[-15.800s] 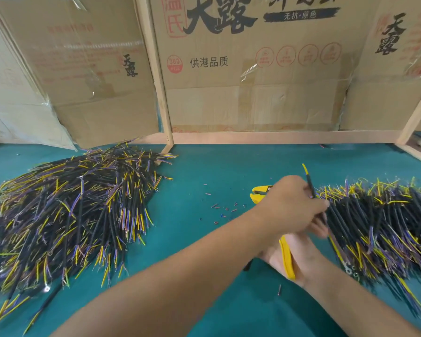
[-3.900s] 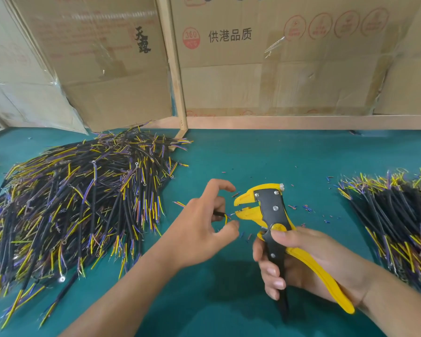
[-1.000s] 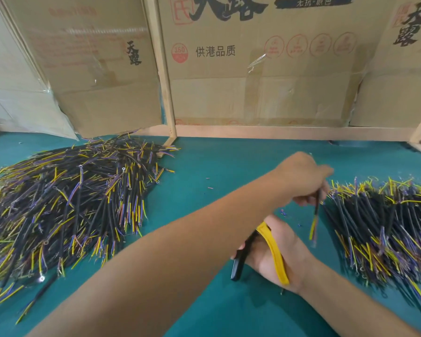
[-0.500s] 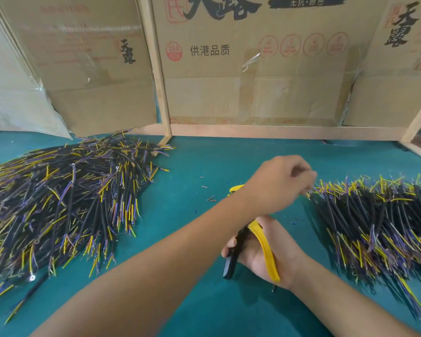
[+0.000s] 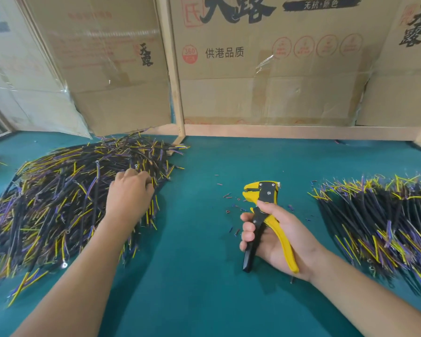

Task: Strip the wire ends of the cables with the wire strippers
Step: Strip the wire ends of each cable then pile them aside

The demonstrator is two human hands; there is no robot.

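Flattened cardboard cartons (image 5: 265, 69) printed with Chinese characters wall off the back of a green-topped workbench (image 5: 199, 276); on its left spreads a big heap of cables (image 5: 58, 203), black-sheathed with thin yellow and purple cores fanning from the ends, and on the right a second pile of cables (image 5: 379, 222) lies well apart; the left hand (image 5: 129, 193) rests knuckles-up on the heap's near edge, fingers curled down among the strands, though whether they pinch one cannot be told; the right hand (image 5: 272, 237) is wrapped round the handles of the yellow-and-black wire strippers (image 5: 263, 207), head pointing away; snipped insulation bits (image 5: 231, 205) dot the cloth; each cable looks light and limp, likely best pinched on the stiffer black sheath just behind the cores.
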